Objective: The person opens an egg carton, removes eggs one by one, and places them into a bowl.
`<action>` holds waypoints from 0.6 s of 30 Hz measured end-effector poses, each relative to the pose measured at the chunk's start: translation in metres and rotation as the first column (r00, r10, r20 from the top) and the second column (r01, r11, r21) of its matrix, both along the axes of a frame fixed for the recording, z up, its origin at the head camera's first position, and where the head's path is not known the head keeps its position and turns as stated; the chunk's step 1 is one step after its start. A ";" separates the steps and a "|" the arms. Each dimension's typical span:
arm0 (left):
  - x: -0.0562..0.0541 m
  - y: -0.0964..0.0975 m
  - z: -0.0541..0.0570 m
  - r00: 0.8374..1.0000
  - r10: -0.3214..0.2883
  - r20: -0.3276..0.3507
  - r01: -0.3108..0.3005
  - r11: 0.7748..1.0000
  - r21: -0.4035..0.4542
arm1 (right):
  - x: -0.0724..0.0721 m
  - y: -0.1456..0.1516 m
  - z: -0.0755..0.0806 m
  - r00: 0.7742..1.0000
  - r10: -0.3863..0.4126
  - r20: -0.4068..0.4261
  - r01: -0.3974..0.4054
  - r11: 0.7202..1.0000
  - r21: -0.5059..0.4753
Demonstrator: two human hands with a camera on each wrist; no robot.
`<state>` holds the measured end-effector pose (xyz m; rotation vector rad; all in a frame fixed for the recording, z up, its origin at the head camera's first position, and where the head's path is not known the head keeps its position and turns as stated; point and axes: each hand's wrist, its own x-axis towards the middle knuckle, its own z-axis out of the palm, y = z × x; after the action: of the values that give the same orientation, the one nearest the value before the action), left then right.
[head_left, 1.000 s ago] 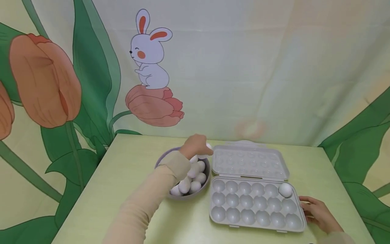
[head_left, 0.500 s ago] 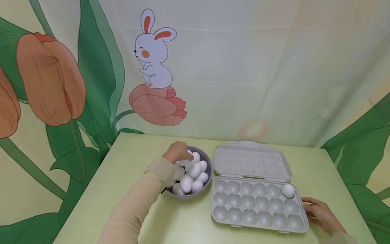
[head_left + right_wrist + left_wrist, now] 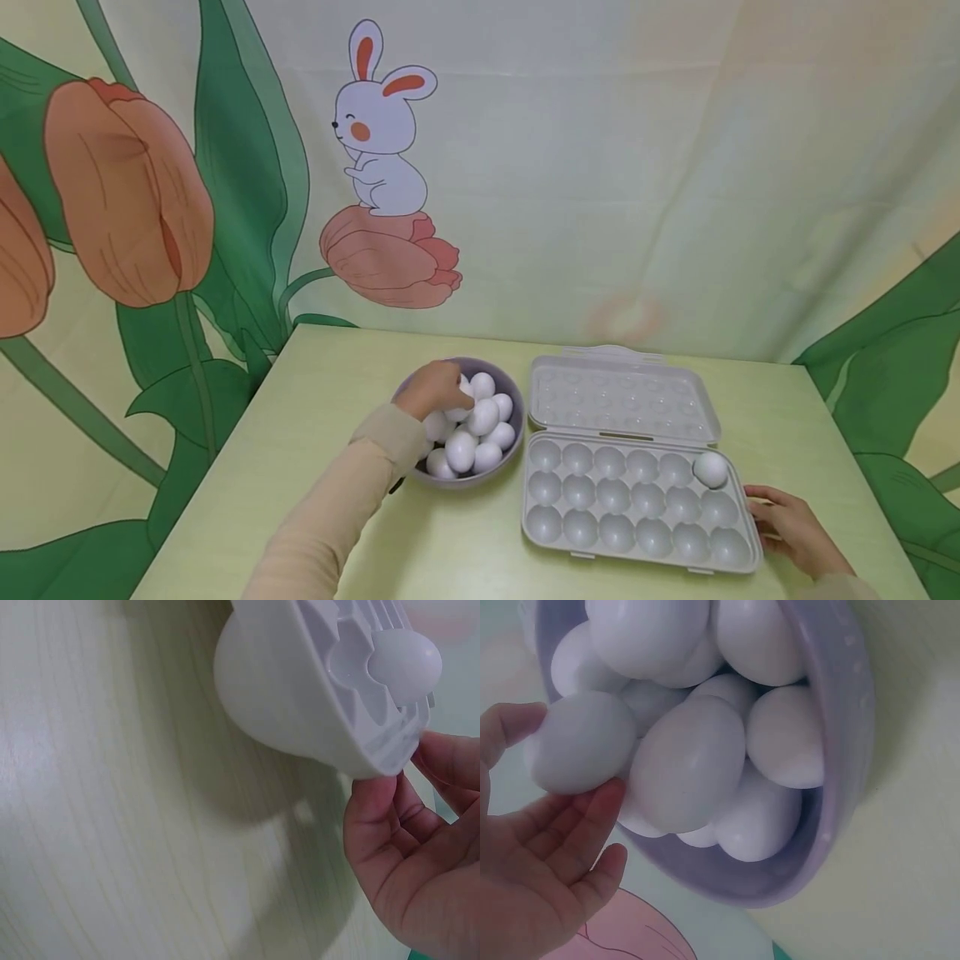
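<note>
Several white eggs (image 3: 460, 451) fill a round purple-grey bowl (image 3: 517, 450) on the table. My left hand (image 3: 431, 390) reaches over the bowl's left side. In the left wrist view, the thumb and fingertips of that hand (image 3: 555, 855) pinch one egg (image 3: 581, 742) on opposite sides, beside the other eggs. To the right lies a grey egg tray (image 3: 615, 508) with its lid (image 3: 626, 400) folded back. A single egg (image 3: 711, 470) sits in its far right hollow. My right hand (image 3: 791, 529) grips the tray's right edge; its thumb and fingers (image 3: 442, 761) meet a corner in the right wrist view.
The pale green table (image 3: 450, 550) carries the bowl and tray, with the bowl close to the tray's left side. Behind its far edge hangs a cloth backdrop (image 3: 562, 208) printed with a rabbit and tulips.
My left hand has moved left and slightly down, from the bowl's far right rim to its left side, where it pinches an egg. The right hand stays at the tray's edge.
</note>
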<state>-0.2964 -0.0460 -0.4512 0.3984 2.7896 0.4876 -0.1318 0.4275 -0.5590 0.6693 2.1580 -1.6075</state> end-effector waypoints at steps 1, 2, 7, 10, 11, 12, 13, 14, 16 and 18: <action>0.000 0.000 -0.001 1.000 -0.006 -0.009 0.006 1.000 -0.003 | 0.000 0.000 0.000 1.000 0.001 0.001 -0.001 1.000 0.000; 0.001 -0.001 -0.001 1.000 -0.008 -0.019 0.008 1.000 -0.006 | 0.000 0.000 0.000 1.000 0.001 0.004 -0.001 1.000 -0.001; 0.001 -0.002 -0.005 0.998 -0.032 -0.062 0.030 0.999 -0.028 | -0.001 0.001 0.000 1.000 0.003 0.018 -0.003 1.000 0.001; 0.002 -0.002 -0.007 0.995 -0.044 -0.087 0.041 0.998 -0.038 | -0.002 0.001 0.000 1.000 0.004 0.028 -0.005 1.000 0.005; 0.002 -0.002 -0.007 0.995 -0.043 -0.089 0.040 0.999 -0.033 | -0.002 0.001 0.000 1.000 0.006 0.030 -0.006 1.000 0.005; 0.002 -0.002 -0.007 0.995 -0.039 -0.091 0.037 0.999 -0.030 | -0.002 0.001 0.001 1.000 0.010 0.029 -0.010 1.000 0.004; 0.003 -0.002 -0.008 0.995 -0.035 -0.091 0.033 0.999 -0.022 | -0.002 0.001 0.001 1.000 0.013 0.026 -0.013 1.000 0.003; 0.003 -0.002 -0.008 0.995 -0.029 -0.092 0.028 1.000 -0.014 | -0.002 0.001 0.001 1.000 0.012 0.026 -0.012 1.000 0.003; 0.004 -0.003 -0.008 0.997 -0.016 -0.082 0.016 1.000 0.002 | -0.002 0.001 0.001 1.000 0.011 0.021 -0.011 1.000 0.001; 0.004 -0.003 -0.009 0.997 -0.004 -0.078 0.005 1.000 0.009 | -0.001 0.001 0.001 1.000 0.014 0.013 -0.014 1.000 -0.003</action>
<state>-0.2919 -0.0487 -0.4598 0.4349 2.8621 0.4936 -0.1332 0.4282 -0.5577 0.6611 2.1462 -1.5943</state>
